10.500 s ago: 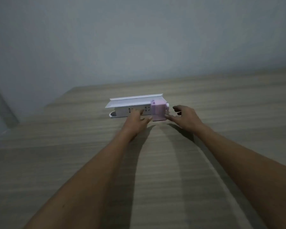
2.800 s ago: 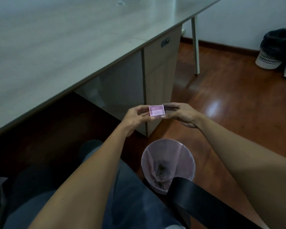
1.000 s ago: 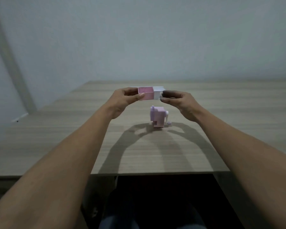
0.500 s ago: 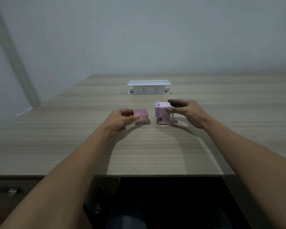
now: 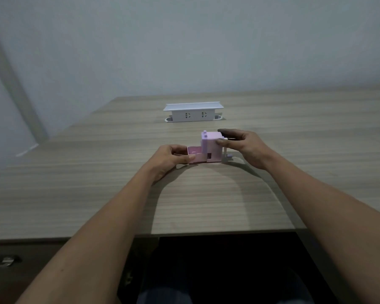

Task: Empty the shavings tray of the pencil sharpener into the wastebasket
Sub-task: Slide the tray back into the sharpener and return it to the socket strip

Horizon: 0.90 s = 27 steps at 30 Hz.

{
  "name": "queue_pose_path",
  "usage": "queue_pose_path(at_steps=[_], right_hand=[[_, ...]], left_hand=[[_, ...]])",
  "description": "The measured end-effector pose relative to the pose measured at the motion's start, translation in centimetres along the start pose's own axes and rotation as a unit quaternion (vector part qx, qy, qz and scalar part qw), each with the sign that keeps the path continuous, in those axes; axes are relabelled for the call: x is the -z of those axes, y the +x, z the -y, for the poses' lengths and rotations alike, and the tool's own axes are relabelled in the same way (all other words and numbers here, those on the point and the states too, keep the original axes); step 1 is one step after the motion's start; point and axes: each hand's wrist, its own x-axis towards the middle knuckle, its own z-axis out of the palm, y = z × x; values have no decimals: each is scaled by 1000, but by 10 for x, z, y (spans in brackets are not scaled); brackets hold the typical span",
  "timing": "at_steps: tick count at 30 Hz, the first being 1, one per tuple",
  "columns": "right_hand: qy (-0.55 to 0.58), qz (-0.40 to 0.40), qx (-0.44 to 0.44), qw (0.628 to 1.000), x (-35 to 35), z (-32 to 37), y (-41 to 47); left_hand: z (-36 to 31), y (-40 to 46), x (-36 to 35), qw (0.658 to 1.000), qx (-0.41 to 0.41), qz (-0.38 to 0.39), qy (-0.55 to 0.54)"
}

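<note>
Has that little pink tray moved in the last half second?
Yes. The tray has slid right along the table, closing the gap to the sharpener; its right end now meets the sharpener's base, left hand holding it.

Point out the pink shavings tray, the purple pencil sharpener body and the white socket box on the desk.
pink shavings tray (image 5: pixel 194 153): head view, on its open inside, left of the sharpener.
purple pencil sharpener body (image 5: pixel 212 145): head view, on its front face.
white socket box (image 5: pixel 193 115): head view, on the front panel between the outlets.
</note>
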Motion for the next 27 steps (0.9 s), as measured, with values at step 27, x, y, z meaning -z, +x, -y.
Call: queue_pose_path(at_steps=[27], right_hand=[[62,30,-1,998,7,-18,30]], left_hand=[[-11,41,-31,999,-15,22,24]])
